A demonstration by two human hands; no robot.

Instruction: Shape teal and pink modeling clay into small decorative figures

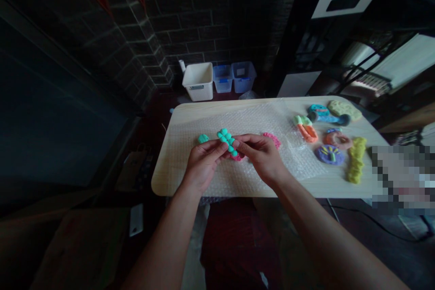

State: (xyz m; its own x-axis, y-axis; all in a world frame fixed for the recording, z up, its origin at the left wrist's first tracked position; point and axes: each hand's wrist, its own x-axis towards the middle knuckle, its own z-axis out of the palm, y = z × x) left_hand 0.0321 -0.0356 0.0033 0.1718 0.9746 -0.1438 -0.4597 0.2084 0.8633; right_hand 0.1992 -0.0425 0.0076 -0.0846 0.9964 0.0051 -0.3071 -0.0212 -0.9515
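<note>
A cluster of turquoise clay balls, pressed together in rows, is held above the middle of the table. My left hand pinches it from the left with the thumb on top. From the right, my right hand grips its other side between thumb and fingers. Below the cluster a pink clay piece is partly hidden by my hands. A second pink bumpy piece lies just beyond my right hand. To the left, behind my left fingers, sits a turquoise clay lump.
Bubble wrap covers much of the wooden table. On the right lie an orange and green clay piece, a blue dumbbell-like piece, a purple disc and a yellow strip. Bins stand beyond the table.
</note>
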